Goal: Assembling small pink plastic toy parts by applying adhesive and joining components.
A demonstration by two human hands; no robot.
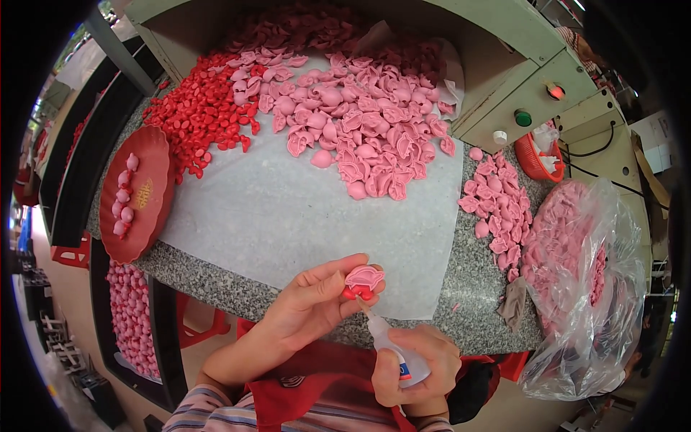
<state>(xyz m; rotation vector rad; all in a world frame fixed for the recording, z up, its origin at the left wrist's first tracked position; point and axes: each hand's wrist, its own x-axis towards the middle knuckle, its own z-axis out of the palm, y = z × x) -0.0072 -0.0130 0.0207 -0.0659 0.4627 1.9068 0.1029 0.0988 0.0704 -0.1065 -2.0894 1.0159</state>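
Observation:
Between the thumb and fingers of my left hand (306, 306) is a pink molded plastic piece (364, 275), hollow side up, with a glossy red piece (358, 292) against its lower edge. My right hand (428, 360) is closed around a small white squeeze bottle (389, 338) with a narrow nozzle. The nozzle tip points up at the red piece and looks to touch it or almost so. Both hands are over the near edge of the white sheet (288, 223). Loose pink pieces (374, 137) and small red pieces (194, 108) are heaped at its far side.
A red oval tray (155, 194) holding a row of joined pink pieces stands at the left. Below it, a black tray (173, 345) is full of pink pieces. More pink pieces (500, 201), a red basket (529, 158) and a clear plastic bag (612, 288) are at the right.

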